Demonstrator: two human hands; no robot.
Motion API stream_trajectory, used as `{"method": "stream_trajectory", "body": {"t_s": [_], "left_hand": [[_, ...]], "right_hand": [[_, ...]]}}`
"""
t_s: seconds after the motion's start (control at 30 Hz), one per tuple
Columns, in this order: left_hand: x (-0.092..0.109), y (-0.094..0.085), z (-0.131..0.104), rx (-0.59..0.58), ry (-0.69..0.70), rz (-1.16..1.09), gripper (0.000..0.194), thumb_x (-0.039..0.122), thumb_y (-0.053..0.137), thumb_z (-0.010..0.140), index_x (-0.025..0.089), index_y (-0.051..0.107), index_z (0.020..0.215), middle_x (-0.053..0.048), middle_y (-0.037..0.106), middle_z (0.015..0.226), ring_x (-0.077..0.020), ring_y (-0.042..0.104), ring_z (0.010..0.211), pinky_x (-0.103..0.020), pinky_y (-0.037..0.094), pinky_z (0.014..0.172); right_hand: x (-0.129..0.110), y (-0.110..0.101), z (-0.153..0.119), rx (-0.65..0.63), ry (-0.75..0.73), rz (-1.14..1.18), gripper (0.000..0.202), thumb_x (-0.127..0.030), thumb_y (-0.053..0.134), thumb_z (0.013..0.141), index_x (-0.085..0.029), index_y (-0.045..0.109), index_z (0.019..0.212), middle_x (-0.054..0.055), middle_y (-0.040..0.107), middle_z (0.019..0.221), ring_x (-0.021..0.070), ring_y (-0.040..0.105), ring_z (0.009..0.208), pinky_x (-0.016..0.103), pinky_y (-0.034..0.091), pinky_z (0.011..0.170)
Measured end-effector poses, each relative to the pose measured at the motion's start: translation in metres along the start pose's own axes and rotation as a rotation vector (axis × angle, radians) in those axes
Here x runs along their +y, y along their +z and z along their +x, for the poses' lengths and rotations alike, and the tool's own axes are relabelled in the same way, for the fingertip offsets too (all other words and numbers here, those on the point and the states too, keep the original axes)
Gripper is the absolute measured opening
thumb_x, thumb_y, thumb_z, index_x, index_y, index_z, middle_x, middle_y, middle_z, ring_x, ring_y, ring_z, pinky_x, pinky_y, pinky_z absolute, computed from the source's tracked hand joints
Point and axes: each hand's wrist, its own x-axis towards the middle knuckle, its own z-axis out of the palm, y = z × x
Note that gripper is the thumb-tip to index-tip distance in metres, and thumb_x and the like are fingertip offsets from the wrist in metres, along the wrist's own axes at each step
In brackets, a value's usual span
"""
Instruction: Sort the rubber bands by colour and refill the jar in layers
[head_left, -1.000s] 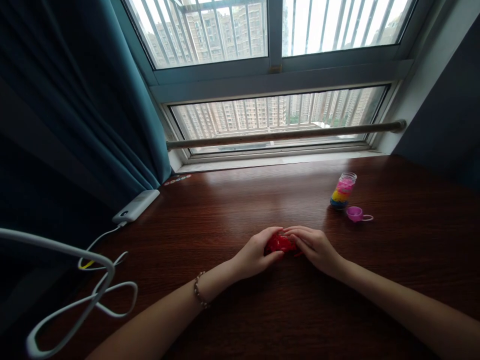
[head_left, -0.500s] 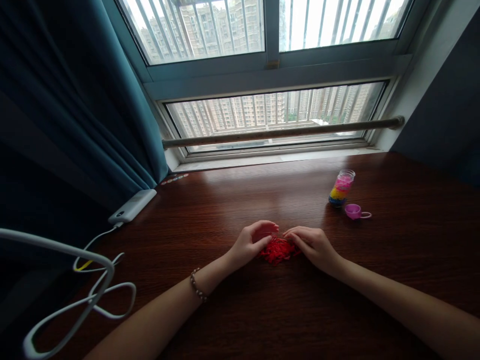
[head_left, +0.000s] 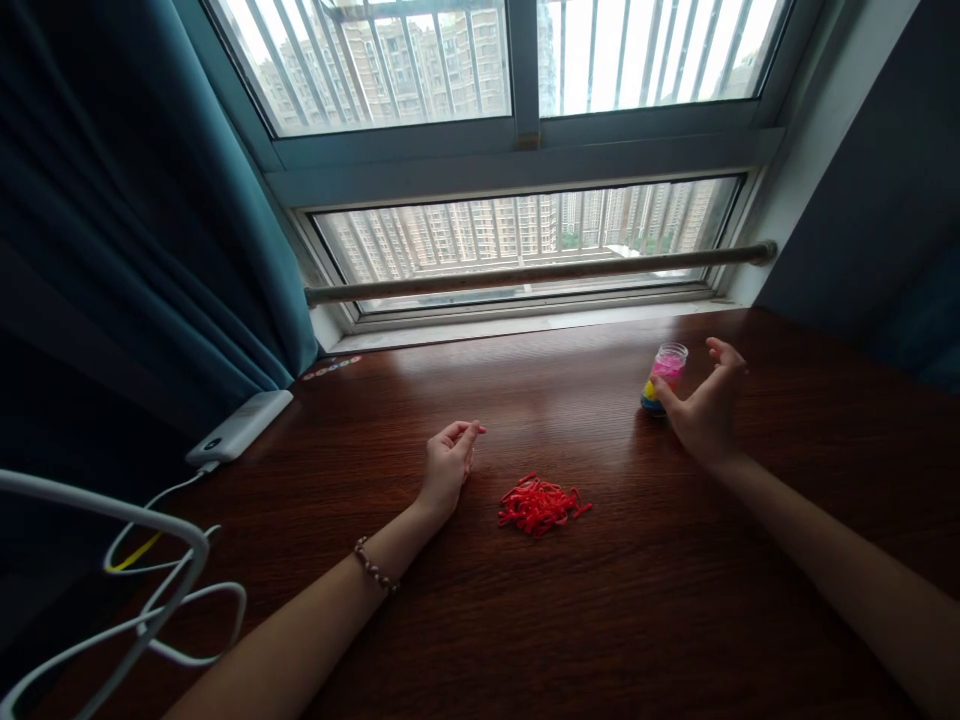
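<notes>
A loose pile of small red rubbery bands or strips [head_left: 540, 505] lies on the dark wooden table. Left of the pile, my left hand [head_left: 448, 465] has its fingers curled and the thumb pressed against them; anything between the fingertips is too small to make out. At the right, my right hand [head_left: 705, 405] is open, with thumb and fingers spread wide. Its thumb overlaps a small clear open jar [head_left: 669, 358] filled with pink, yellow and blue layers; whether they touch, I cannot tell. The purple cup-shaped piece by the jar is hidden behind this hand.
A white power bank [head_left: 241, 430] with a plugged-in cable lies at the left by the blue curtain [head_left: 247, 300]. A thick white cable [head_left: 187, 545] loops at the lower left. Behind the table [head_left: 450, 380] runs a metal rail [head_left: 540, 275] before the window.
My right hand has left the red pile and moved right and away to the jar, opening. My left hand has drawn back leftward and closed its fingers. The view has shifted slightly.
</notes>
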Motion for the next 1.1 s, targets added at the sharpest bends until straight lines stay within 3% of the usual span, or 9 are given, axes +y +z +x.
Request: {"method": "stream_trajectory", "body": {"t_s": [0.13, 0.23, 0.43, 0.53, 0.63, 0.77, 0.93, 1.1], "left_hand": [[0.005, 0.004, -0.010, -0.066, 0.068, 0.163, 0.033, 0.047, 0.054, 0.075, 0.014, 0.055, 0.069, 0.010, 0.031, 0.036, -0.0035, 0.026, 0.030, -0.017, 0.020, 0.033], [0.006, 0.004, -0.015, -0.099, 0.129, 0.265, 0.033, 0.046, 0.051, 0.078, 0.015, 0.054, 0.066, 0.008, 0.033, 0.038, -0.0044, 0.031, 0.033, -0.018, 0.024, 0.036], [0.004, 0.003, -0.017, -0.124, 0.207, 0.402, 0.033, 0.044, 0.048, 0.080, 0.015, 0.056, 0.066, 0.007, 0.035, 0.041, -0.0056, 0.033, 0.037, -0.019, 0.027, 0.041], [0.006, 0.005, -0.019, -0.161, 0.223, 0.444, 0.033, 0.043, 0.048, 0.080, 0.015, 0.057, 0.068, 0.006, 0.038, 0.041, -0.0063, 0.035, 0.039, -0.019, 0.028, 0.042], [0.010, 0.007, -0.018, -0.263, 0.228, 0.476, 0.031, 0.041, 0.049, 0.080, 0.014, 0.060, 0.070, 0.004, 0.046, 0.045, -0.0072, 0.040, 0.042, -0.019, 0.031, 0.045], [0.021, 0.002, -0.012, -0.441, 0.183, 0.569, 0.027, 0.037, 0.055, 0.074, 0.013, 0.065, 0.083, -0.001, 0.060, 0.062, -0.0101, 0.049, 0.054, -0.020, 0.037, 0.052], [0.034, -0.007, -0.013, -0.640, 0.064, 0.746, 0.040, 0.044, 0.067, 0.060, 0.014, 0.066, 0.086, -0.003, 0.062, 0.073, -0.0138, 0.053, 0.063, -0.022, 0.040, 0.055], [0.040, 0.003, -0.033, -0.683, 0.192, 0.849, 0.047, 0.048, 0.071, 0.053, 0.016, 0.065, 0.087, -0.003, 0.057, 0.079, -0.0141, 0.051, 0.067, -0.022, 0.039, 0.057]], "right_hand": [[0.027, 0.009, 0.001, -0.213, 0.006, -0.070, 0.091, -0.048, 0.066, 0.064, -0.010, 0.018, 0.131, 0.019, 0.051, 0.110, 0.0349, 0.047, 0.101, 0.051, 0.036, 0.085], [0.034, 0.015, -0.004, -0.304, 0.063, -0.064, 0.092, -0.043, 0.066, 0.064, -0.008, 0.017, 0.133, 0.018, 0.056, 0.100, 0.0334, 0.053, 0.091, 0.047, 0.041, 0.079], [0.006, 0.005, -0.002, -0.292, 0.118, 0.085, 0.082, -0.038, 0.065, 0.066, -0.012, 0.023, 0.131, 0.015, 0.059, 0.097, 0.0284, 0.059, 0.081, 0.040, 0.047, 0.070], [-0.022, -0.008, -0.004, -0.310, 0.011, 0.158, 0.081, -0.037, 0.065, 0.068, -0.014, 0.021, 0.132, 0.013, 0.060, 0.098, 0.0280, 0.060, 0.084, 0.040, 0.048, 0.071], [-0.046, -0.022, -0.014, -0.362, -0.194, 0.211, 0.072, -0.029, 0.059, 0.074, -0.016, 0.019, 0.132, 0.012, 0.059, 0.105, 0.0266, 0.058, 0.092, 0.039, 0.047, 0.078], [-0.057, -0.033, -0.035, -0.478, -0.456, 0.264, 0.048, -0.019, 0.052, 0.079, -0.020, 0.034, 0.124, 0.010, 0.056, 0.111, 0.0245, 0.053, 0.101, 0.039, 0.043, 0.087], [-0.055, -0.032, -0.054, -0.525, -0.486, 0.298, 0.042, -0.017, 0.050, 0.079, -0.020, 0.042, 0.120, 0.010, 0.057, 0.108, 0.0249, 0.054, 0.098, 0.041, 0.044, 0.085], [-0.058, -0.031, -0.063, -0.574, -0.509, 0.324, 0.048, -0.017, 0.053, 0.078, -0.020, 0.039, 0.123, 0.010, 0.057, 0.107, 0.0246, 0.053, 0.097, 0.041, 0.045, 0.084]]}}
